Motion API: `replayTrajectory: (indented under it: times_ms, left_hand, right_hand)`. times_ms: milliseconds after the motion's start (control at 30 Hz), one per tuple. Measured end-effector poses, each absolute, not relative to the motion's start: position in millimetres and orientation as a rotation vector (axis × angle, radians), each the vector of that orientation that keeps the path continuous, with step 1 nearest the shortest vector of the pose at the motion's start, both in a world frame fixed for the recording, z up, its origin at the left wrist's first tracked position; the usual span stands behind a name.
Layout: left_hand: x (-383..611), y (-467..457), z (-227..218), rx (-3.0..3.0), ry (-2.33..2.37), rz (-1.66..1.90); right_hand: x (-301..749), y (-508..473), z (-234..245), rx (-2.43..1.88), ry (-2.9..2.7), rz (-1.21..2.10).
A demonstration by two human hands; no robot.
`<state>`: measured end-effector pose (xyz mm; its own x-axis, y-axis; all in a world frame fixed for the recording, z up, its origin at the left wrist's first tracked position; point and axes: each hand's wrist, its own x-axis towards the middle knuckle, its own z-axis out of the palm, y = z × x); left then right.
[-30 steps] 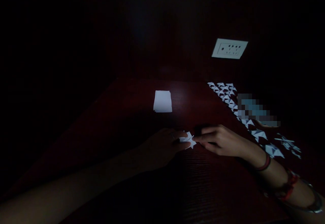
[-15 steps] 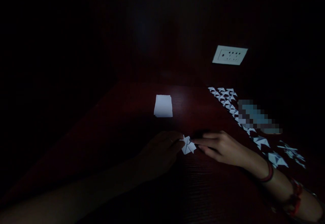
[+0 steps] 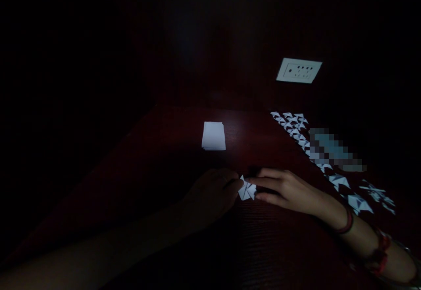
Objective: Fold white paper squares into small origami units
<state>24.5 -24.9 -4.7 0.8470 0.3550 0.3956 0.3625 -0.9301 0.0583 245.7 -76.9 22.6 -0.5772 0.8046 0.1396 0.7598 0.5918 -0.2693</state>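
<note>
A small folded white paper piece (image 3: 247, 190) lies on the dark red table (image 3: 184, 167) between my two hands. My left hand (image 3: 210, 195) is in shadow, fingers curled, its fingertips pressing the piece's left edge. My right hand (image 3: 283, 189) comes from the right, fingers extended together, with fingertips pinching the piece's right side. Red bands circle my right wrist.
A stack of white paper squares (image 3: 213, 136) sits farther back at the centre. Several folded white paper pieces (image 3: 296, 127) lie in a row along the right side toward the near corner (image 3: 360, 202). A white wall socket plate (image 3: 298, 70) is at the back right. The surroundings are very dark.
The folded piece has been turned and shifted slightly right between my fingers. Both hands stay on it; the view has tilted up a little.
</note>
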Motion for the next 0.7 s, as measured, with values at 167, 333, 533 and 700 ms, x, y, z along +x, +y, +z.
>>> replayTrajectory:
  times_ms: [167,333,533,700]
  left_hand:
    - [24.9,-25.5,-6.3,-2.991,-0.574,-0.721]
    - [25.5,-23.0,-7.7,-3.052,-0.521,-0.561]
    - [25.1,-22.1,-11.9,-3.037,-0.498,-0.549]
    - [24.3,-23.3,-8.4,-3.051,-0.493,-0.540]
  right_hand:
    - [249.2,-77.7,23.5,-1.235,-2.498,0.220]
    - [248.2,-76.6,24.6,-1.146,-2.547,0.228]
    - [246.1,-75.9,24.9,-1.127,-2.643,0.167]
    - [245.0,-76.9,25.6,-1.115,-2.677,0.080]
